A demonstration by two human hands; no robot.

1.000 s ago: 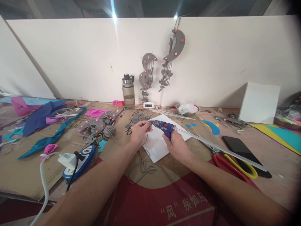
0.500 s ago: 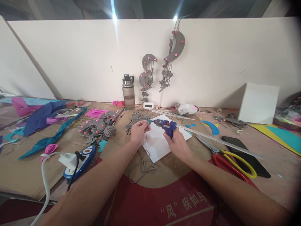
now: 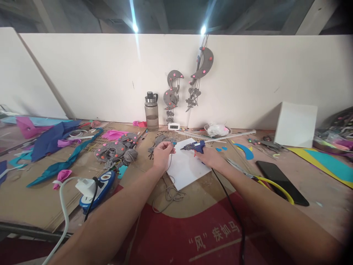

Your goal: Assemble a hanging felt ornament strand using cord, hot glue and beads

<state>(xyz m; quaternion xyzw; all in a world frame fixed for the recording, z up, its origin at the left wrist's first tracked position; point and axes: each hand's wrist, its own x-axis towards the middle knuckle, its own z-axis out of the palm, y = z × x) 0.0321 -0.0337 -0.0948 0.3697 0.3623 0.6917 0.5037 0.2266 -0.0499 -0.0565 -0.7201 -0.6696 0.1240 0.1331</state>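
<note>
- Blue glue gun in right hand, grip closed round it, nozzle over white sheet.
- Left hand pinches small blue bit, apart from nozzle; string hangs beneath, loops on cardboard.

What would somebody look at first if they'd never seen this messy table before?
Probably the big grey crescent moon with pink and orange dots, hanging high against the white panel. Next might come the blue glue gun in the right hand, over the white sheet. The bright yellow scissor handle by the black phone, over on the right, could catch eyes too.
</note>
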